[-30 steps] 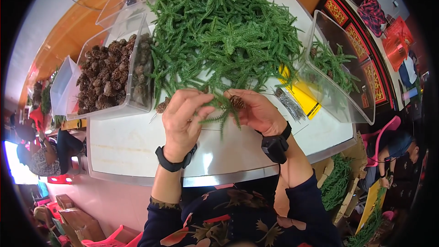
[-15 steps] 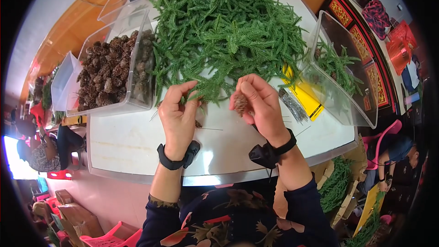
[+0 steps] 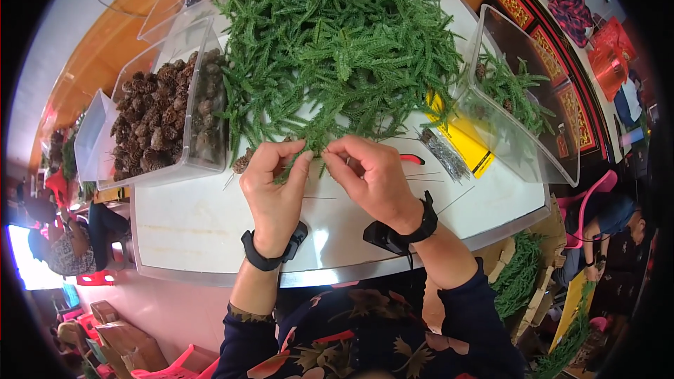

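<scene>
Greenery (image 3: 337, 49) heaps over the tabletop (image 3: 189, 228), with one clear bin (image 3: 208, 116) of pine cones (image 3: 151, 126) left and one yellow packet (image 3: 463, 144) right. My left grip (image 3: 270, 186) pinches one sprig (image 3: 283, 173) before the heap. Half a second ago my right grip (image 3: 379, 182) showed a cone; now it meets the left, fingertips together, contents I cannot tell.

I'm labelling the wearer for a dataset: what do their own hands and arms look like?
Both the left hand and right hand are ungloved. Each wrist wears a black strap with a boxy black module; a thin dark cord shows beside the right one. The sleeves are dark navy.
</scene>
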{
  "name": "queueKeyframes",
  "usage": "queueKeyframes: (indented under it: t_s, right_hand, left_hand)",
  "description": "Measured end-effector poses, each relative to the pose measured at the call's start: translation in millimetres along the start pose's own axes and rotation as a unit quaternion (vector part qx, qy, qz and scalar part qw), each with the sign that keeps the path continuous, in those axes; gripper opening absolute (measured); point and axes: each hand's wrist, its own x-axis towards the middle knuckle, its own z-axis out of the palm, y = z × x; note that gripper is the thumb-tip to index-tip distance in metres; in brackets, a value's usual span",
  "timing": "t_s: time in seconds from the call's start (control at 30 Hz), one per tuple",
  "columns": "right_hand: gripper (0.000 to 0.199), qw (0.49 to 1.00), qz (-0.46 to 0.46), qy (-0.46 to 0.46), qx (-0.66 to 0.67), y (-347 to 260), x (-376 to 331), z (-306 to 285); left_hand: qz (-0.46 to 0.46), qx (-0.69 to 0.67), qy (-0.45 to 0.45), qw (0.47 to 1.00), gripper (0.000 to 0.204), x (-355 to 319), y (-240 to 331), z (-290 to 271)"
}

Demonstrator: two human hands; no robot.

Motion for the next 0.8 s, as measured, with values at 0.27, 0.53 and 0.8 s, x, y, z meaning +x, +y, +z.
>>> queueKeyframes:
  t_s: [0.27, 0.53, 0.8]
  right_hand:
    - [0.006, 0.999, -0.018, 0.005, -0.050, 5.2, 0.6, 0.8]
    - [0.007, 0.995, -0.035, 0.001, -0.094, 7.8, 0.8, 1.3]
    - [0.007, 0.993, -0.036, 0.009, -0.113, 6.1, -0.2, 0.2]
  left_hand:
    - [-0.098, -0.136, -0.010, 0.986, 0.011, 0.9, 9.0, 1.7]
    - [-0.162, -0.239, -0.018, 0.957, 0.010, 3.8, 9.3, 0.8]
    - [-0.189, -0.283, -0.023, 0.940, 0.009, 5.0, 7.7, -2.3]
